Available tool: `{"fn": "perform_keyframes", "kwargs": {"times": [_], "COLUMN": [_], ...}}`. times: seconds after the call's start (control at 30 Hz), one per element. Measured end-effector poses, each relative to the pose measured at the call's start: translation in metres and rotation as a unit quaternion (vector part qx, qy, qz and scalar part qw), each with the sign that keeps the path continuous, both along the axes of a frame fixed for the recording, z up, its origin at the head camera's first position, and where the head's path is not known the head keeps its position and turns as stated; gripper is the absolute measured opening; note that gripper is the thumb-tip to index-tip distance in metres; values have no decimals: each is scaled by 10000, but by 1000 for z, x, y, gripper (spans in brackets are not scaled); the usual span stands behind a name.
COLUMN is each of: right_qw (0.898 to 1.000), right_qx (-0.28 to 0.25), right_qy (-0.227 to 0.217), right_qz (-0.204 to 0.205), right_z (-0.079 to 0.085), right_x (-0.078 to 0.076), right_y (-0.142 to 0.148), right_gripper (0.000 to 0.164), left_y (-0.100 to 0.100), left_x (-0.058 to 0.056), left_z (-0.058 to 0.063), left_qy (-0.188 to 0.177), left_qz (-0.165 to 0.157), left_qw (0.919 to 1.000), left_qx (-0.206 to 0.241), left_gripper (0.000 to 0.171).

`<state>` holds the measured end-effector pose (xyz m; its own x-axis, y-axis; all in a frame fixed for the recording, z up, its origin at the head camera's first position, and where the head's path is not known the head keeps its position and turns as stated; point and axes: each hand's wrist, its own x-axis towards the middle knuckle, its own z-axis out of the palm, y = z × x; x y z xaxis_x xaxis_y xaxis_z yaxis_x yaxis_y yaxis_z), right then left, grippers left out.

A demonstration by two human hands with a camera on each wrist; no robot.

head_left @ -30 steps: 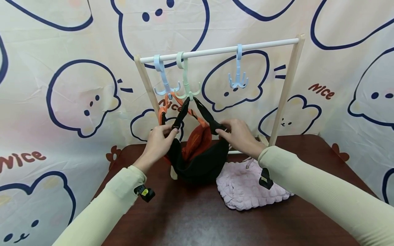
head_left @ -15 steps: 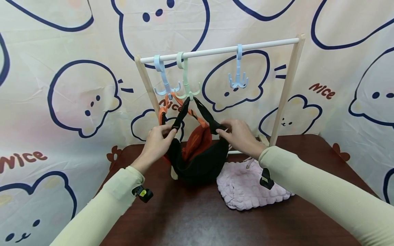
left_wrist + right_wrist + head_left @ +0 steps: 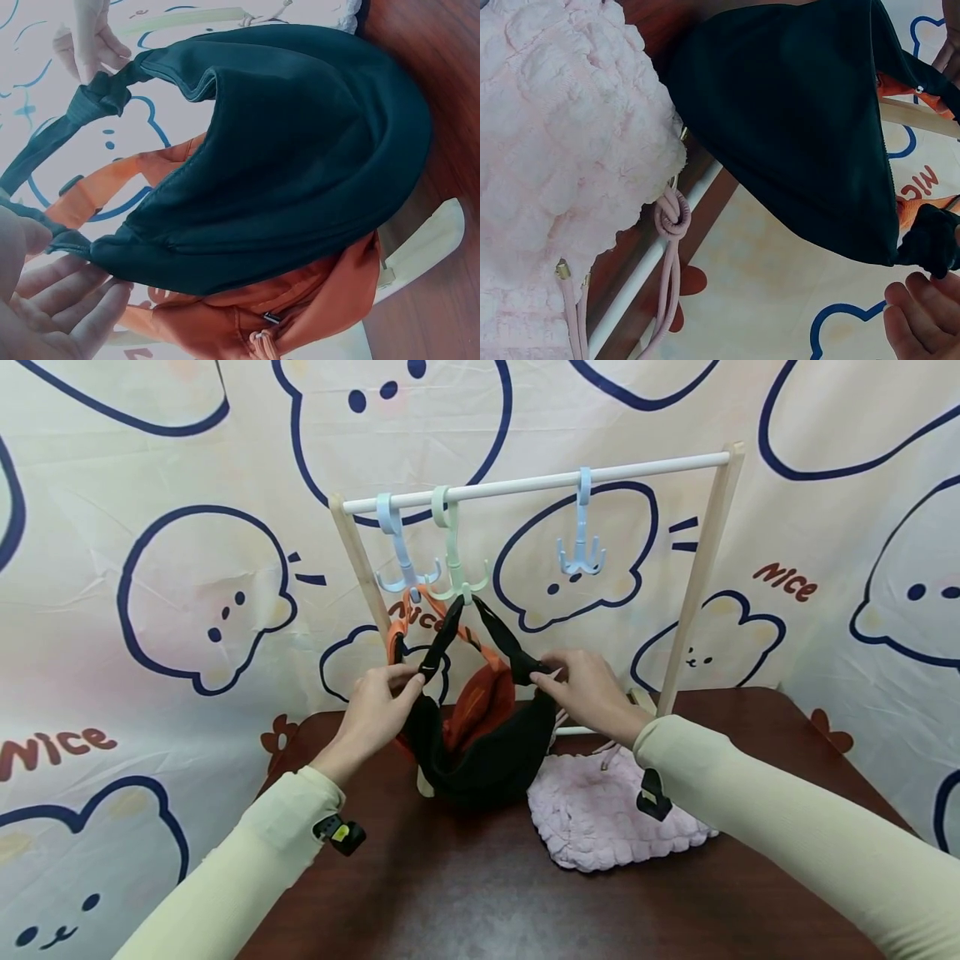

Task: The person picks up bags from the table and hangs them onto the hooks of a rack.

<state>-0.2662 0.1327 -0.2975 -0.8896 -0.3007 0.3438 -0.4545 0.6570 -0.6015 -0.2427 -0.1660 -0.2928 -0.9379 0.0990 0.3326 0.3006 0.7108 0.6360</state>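
Observation:
A black shoulder bag (image 3: 487, 764) hangs by its strap (image 3: 491, 631) from the green hook (image 3: 453, 568). My left hand (image 3: 375, 706) pinches the strap's left side just above the bag body, thumb toward me. On the opposite side, my right hand (image 3: 588, 689) holds the strap by its knot (image 3: 101, 97). The bag's mouth sags between the hands. Behind it an orange bag (image 3: 300, 315), partly covered, hangs at the left blue hook (image 3: 403, 556). The right wrist view shows my right fingertips (image 3: 915, 304) right under the knotted strap.
A white rail (image 3: 525, 485) on wooden posts (image 3: 697, 585) carries the hooks, including another blue hook (image 3: 581, 539) farther right. A fluffy pink bag (image 3: 607, 818) with cord handles (image 3: 671, 225) lies on the dark brown table (image 3: 450, 893). A printed cloth backdrop (image 3: 247, 460) stands behind.
My left hand has slid slightly left and down along the strap. My right hand has shifted a touch to the right. The bags and hooks stay almost still.

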Motion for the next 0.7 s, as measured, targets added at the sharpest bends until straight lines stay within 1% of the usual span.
{"fn": "perform_keyframes", "kwargs": {"times": [0.17, 0.43, 0.7], "right_qw": [10000, 9999, 9996], "right_qx": [23, 66, 144], "right_qy": [42, 1, -45], "right_qz": [-26, -121, -251], "right_z": [-2, -1, -2], "right_x": [-2, -1, 0], "right_y": [1, 5, 11], "right_gripper": [30, 38, 38], "left_y": [-2, -6, -7], "left_x": [2, 2, 4], "left_z": [2, 0, -2], "left_qy": [66, 67, 249], "left_qz": [42, 74, 144], "left_qw": [10000, 9999, 9996], "left_qx": [-45, -3, 1], "left_gripper": [36, 35, 30]}}
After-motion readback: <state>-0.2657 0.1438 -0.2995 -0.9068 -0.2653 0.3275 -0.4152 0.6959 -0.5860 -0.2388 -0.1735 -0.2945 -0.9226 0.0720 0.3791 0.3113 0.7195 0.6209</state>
